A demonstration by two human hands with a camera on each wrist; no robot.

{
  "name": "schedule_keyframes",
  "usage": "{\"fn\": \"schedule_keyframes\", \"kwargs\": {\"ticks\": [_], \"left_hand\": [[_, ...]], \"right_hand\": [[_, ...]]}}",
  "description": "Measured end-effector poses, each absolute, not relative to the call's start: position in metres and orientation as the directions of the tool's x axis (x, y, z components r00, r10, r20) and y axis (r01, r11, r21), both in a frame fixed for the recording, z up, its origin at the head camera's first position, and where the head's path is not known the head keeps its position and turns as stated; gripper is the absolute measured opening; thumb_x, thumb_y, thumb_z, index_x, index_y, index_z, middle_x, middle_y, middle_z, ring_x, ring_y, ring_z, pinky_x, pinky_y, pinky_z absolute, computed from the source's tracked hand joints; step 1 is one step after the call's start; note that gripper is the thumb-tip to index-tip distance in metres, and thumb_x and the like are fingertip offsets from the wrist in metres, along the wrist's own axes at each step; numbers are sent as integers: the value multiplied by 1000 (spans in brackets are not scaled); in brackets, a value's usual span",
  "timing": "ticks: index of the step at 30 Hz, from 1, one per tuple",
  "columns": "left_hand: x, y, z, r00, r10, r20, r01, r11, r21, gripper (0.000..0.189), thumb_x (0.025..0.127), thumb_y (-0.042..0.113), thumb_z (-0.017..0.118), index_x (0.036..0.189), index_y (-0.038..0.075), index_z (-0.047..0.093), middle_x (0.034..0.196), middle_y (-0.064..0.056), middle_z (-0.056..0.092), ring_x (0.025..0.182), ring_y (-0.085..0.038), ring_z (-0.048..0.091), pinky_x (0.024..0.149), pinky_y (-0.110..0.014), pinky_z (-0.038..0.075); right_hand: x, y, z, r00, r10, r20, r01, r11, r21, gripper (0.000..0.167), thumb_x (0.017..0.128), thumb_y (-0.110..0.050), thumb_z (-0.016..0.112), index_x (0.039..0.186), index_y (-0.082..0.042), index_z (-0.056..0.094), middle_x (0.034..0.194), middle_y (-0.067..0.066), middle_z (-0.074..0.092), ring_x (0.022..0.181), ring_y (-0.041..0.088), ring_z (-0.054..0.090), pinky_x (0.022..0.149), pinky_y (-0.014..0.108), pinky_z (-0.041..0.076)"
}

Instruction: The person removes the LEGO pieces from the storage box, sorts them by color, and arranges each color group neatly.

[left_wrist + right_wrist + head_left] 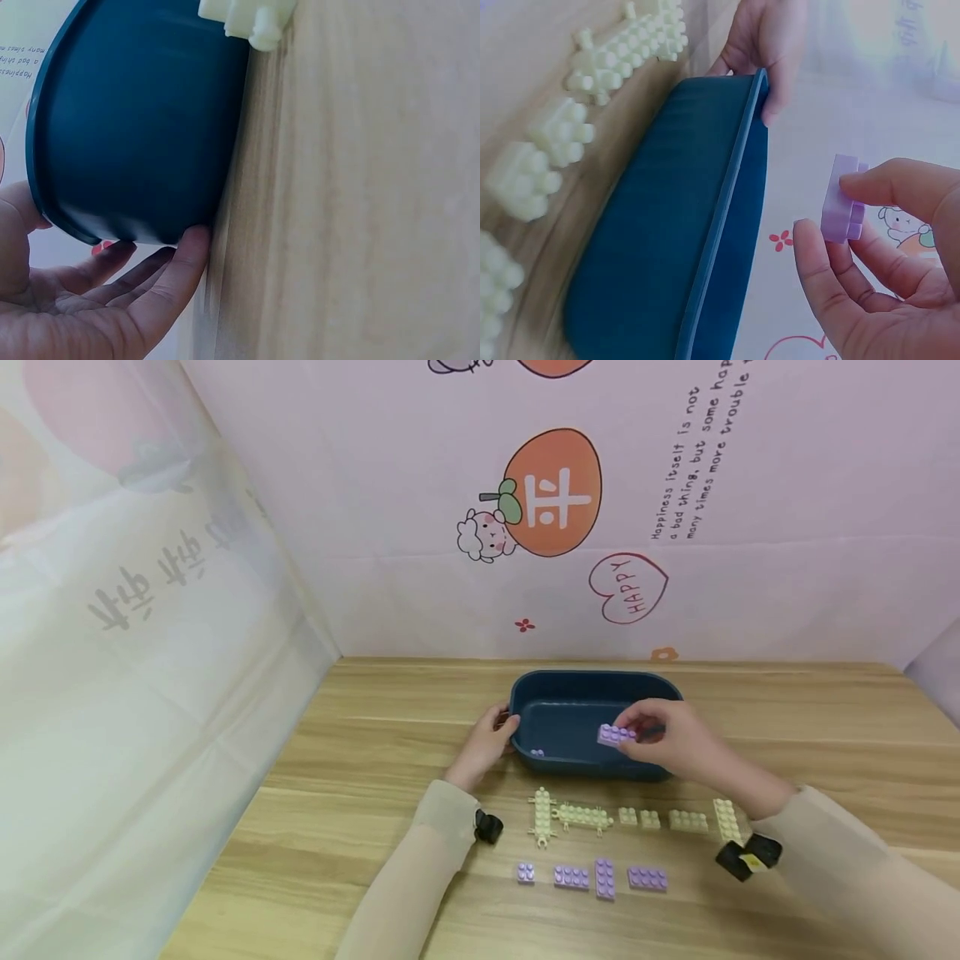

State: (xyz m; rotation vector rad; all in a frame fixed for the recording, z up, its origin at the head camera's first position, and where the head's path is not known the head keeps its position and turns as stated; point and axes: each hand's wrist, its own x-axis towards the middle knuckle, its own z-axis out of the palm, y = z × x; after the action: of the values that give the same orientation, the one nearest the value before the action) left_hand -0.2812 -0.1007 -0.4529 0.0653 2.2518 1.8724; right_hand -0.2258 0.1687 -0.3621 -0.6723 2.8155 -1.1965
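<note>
My right hand pinches a purple building block between thumb and fingers, above the dark blue basin. In the right wrist view the purple block shows its studs toward the palm. My left hand holds the basin's left end, thumb at the rim and fingers against the outer wall, as the left wrist view shows on the basin. A small purple piece lies inside the basin at its front left.
In front of the basin runs a row of pale yellow blocks, among them a long piece with side pegs and a flat one. Nearer lies a row of purple blocks, including a small square one. A printed cloth hangs behind the wooden table.
</note>
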Motion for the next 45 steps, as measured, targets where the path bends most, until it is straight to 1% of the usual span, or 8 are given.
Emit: {"fn": "schedule_keyframes", "kwargs": {"ticks": [8,17,26,34,36,39,42,45], "left_hand": [[-281,-100,-452,-977,169,-127,-92,201,975,45,104,25,44,144,5,41,139,-17,49,120,-29,55,93,-39,53],[-282,-101,-452,-978,157,-135,-102,203,974,45,104,24,44,145,5,40,140,-17,48,121,-29,54,94,-38,53],[-281,-101,-446,-978,156,-140,-105,212,972,46,104,23,44,146,4,39,143,-17,46,125,-30,53,96,-41,52],[-285,-100,-452,-971,185,-150,-114,193,975,47,104,22,43,147,4,36,146,-19,44,127,-33,51,99,-46,49],[-285,-99,-451,-969,195,-155,-117,196,974,48,105,20,43,148,2,34,146,-21,42,127,-35,50,100,-48,48],[-285,-99,-452,-967,198,-161,-120,204,972,48,105,19,42,148,1,33,146,-22,42,127,-36,50,100,-49,48],[-284,-99,-454,-971,181,-157,-119,205,971,48,104,22,44,148,4,36,145,-20,44,125,-34,52,99,-48,49],[-283,-98,-455,-976,162,-148,-112,210,971,47,104,26,45,147,7,39,143,-17,47,123,-31,54,97,-44,51]], "right_hand": [[-199,189,-359,-915,-377,143,-368,637,-677,19,81,-9,77,97,-2,69,89,5,65,77,5,54,64,20,53],[-177,206,-369,-930,-358,78,-309,653,-691,18,84,-12,75,99,-6,69,91,4,66,80,1,58,68,22,56],[-167,219,-392,-929,-355,108,-325,637,-700,17,82,-7,75,97,-4,69,92,4,68,80,-3,58,68,21,56],[-153,232,-418,-914,-342,218,-396,637,-661,18,74,-1,80,88,-7,71,82,-7,67,73,-6,55,61,19,53],[-149,235,-423,-920,-336,202,-382,648,-659,18,74,-2,80,89,-7,71,81,-8,67,72,-6,54,61,19,53],[-143,239,-429,-929,-328,171,-355,659,-664,18,74,-3,80,89,-8,70,80,-5,66,71,-7,53,61,19,53],[-139,241,-434,-934,-319,159,-339,655,-675,18,75,-3,80,89,-8,71,79,0,66,71,-6,53,62,19,53],[-136,245,-438,-937,-313,158,-334,663,-670,19,74,-3,80,89,-10,71,79,-4,65,72,-6,52,62,19,53]]}}
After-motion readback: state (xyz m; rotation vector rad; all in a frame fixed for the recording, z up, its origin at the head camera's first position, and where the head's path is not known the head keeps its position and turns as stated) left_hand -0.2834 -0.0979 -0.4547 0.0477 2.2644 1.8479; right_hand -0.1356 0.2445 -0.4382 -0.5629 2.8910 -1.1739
